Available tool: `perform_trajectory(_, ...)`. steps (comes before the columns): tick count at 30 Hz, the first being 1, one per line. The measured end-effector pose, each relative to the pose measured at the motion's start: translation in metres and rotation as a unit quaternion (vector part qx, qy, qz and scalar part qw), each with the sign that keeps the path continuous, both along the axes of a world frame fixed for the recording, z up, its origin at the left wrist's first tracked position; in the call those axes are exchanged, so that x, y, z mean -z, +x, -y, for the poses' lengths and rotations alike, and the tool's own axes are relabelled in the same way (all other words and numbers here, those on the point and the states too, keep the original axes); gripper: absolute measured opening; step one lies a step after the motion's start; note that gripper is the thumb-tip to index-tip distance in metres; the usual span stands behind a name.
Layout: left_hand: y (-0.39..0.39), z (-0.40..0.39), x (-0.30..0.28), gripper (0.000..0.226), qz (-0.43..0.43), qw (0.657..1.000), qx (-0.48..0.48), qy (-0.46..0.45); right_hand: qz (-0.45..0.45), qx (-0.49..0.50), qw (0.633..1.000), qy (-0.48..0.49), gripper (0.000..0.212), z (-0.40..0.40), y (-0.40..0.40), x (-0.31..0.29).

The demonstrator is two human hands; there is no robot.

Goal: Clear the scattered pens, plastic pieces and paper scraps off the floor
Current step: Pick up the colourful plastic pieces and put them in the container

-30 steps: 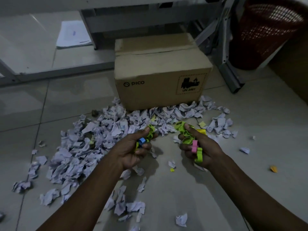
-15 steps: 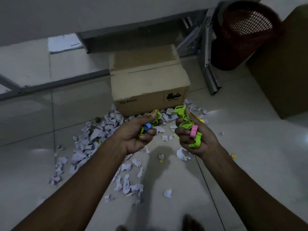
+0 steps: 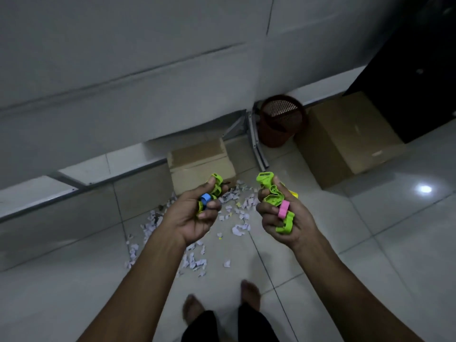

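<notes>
My left hand [image 3: 195,213] grips a bunch of green plastic pieces [image 3: 216,184] with one blue piece among them. My right hand [image 3: 286,218] grips more green plastic pieces [image 3: 270,193], plus a pink one [image 3: 283,209] and a bit of yellow. Both hands are raised high above the floor, palms toward me. Pale paper scraps [image 3: 195,260] lie scattered on the tiled floor below and beyond my hands, partly hidden by them. No pens show.
A small cardboard box [image 3: 197,159] stands behind the scraps, under a grey table [image 3: 123,82] with metal legs. A red mesh bin [image 3: 281,122] and a larger cardboard box [image 3: 345,139] stand to the right. My bare feet [image 3: 222,304] are at the bottom.
The view has risen well away from the floor. Both hands have lifted with their plastic pieces still held. My feet have come into view.
</notes>
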State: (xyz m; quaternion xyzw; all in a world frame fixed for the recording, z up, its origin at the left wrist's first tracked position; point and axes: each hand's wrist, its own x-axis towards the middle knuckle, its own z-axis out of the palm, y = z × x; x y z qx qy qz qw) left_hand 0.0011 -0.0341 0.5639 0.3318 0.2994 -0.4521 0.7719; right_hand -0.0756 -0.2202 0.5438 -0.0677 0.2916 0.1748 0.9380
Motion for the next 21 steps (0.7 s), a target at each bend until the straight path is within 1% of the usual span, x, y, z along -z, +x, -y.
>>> perform_trajectory(1, -0.003, 0.007, -0.03, 0.029, 0.0, 1.0, 0.0, -0.002, 0.003, 0.013, 1.0, 0.002, 0.056, 0.006, -0.004, -0.03)
perform_trajectory(6, -0.017, 0.039, -0.132, 0.024, 0.01, 1.0, 0.011, -0.006, 0.019, 0.047, 0.999, 0.001, 0.057, 0.03, -0.016, -0.132)
perform_trajectory(8, -0.023, 0.054, -0.162, 0.022, 0.014, 1.0, 0.015, -0.005, 0.03, 0.059, 0.998, -0.009, 0.057, 0.041, -0.02, -0.163)
perform_trajectory(10, -0.031, 0.075, -0.191, 0.015, 0.02, 0.999, 0.025, -0.006, 0.054, 0.073, 0.996, -0.009, 0.056, 0.056, -0.026, -0.194)
perform_trajectory(12, -0.036, 0.097, -0.205, 0.012, 0.016, 0.999, 0.036, -0.012, 0.074, 0.083, 0.994, -0.013, 0.054, 0.069, -0.031, -0.211)
perform_trajectory(16, -0.044, 0.15, -0.221, 0.015, 0.016, 0.997, 0.056, -0.049, 0.106, 0.103, 0.989, -0.032, 0.051, 0.105, -0.047, -0.235)
perform_trajectory(21, -0.042, 0.211, -0.235, 0.019, 0.019, 0.993, 0.103, -0.064, 0.12, 0.147, 0.98, -0.054, 0.046, 0.159, -0.059, -0.255)
